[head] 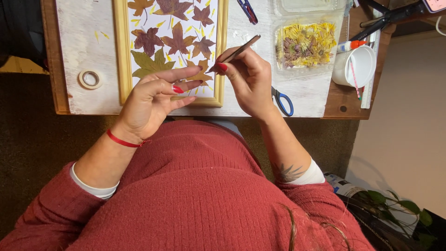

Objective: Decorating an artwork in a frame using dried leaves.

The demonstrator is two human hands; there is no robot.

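A: The left hand (151,100) hovers open, fingers spread, over the frame's (122,56) near edge; the right hand (248,79) pinches tweezers (239,50) above the pressed leaves (174,39).

B: A slip could tear a leaf, I think.

A: Rightwards, the clear tray (306,44) holds dried petals; the white cup (355,65) (table's right edge) holds a stick.

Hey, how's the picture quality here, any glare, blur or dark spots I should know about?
Head view: warm, even light on the white tabletop and framed leaves, both sharp; soft glare on the clear plastic tray of dried flowers; left hand and right hand with the tweezers crisp; floor at left falls dark; table edges bow slightly.
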